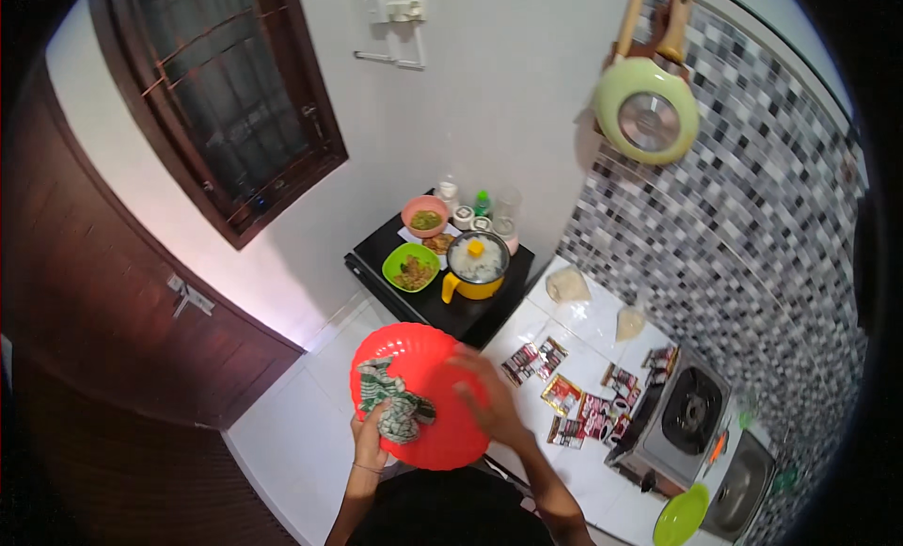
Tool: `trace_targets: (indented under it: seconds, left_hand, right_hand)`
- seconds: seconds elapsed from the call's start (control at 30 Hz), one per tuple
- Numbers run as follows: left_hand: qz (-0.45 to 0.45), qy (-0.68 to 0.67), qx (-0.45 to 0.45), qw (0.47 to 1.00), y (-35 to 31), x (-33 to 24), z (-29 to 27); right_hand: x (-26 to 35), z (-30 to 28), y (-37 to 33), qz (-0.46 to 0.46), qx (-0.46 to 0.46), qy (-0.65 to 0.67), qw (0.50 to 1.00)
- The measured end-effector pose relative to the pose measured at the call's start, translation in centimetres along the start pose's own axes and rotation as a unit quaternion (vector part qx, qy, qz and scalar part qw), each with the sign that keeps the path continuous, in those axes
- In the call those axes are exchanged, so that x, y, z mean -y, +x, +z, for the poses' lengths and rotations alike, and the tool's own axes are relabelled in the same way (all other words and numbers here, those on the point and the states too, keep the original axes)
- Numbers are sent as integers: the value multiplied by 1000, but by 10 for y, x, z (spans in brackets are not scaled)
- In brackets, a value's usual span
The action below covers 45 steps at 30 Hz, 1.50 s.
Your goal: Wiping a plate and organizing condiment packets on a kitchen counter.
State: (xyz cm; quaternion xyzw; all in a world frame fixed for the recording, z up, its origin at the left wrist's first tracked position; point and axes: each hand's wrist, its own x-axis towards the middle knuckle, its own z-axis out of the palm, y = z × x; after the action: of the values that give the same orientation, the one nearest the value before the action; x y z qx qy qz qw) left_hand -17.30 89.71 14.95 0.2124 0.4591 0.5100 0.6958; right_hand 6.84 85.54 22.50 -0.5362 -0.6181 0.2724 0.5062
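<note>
Evidently the left hand (370,435) is closed on the near-left rim of the red plate (414,344), thumb pinning the patterned cloth (401,426) to its face; the right hand (494,410), blurred and half open, is at the plate's right side, contact impossible to tell; wiping looks like the step in hand, and the next move probably calls for a steady left grip while the cloth crosses bare red; beyond stand the black table (433,311) and sachet-strewn counter (527,325).
</note>
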Motion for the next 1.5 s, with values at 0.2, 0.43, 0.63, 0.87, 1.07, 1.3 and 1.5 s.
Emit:
trace_targets:
  seconds: [0.2,0.43,0.63,0.87,1.07,1.3,1.5]
  left_hand:
    - [92,-36,-95,991,-5,-21,-33]
    - [138,-24,-163,977,-22,-25,-45]
    - [123,-55,-180,974,-26,-15,-50]
    - [94,-19,-124,988,-13,-25,-32]
    - [107,0,-95,990,-2,-30,-41]
    - [70,17,-67,995,8,-23,-33]
    - [40,39,-27,998,15,-16,-21]
  right_hand:
    - [-173,-71,16,117,-93,-307,940]
    - [-304,-76,-26,420,56,-381,822]
    - [-280,-69,-28,406,-22,-412,815]
    - [-295,-107,-63,378,-83,-235,892]
    - [-267,-158,-100,392,-45,-142,908]
    - [-276,-157,-194,326,68,-351,875]
    - [-259,-122,-209,290,-51,-437,850]
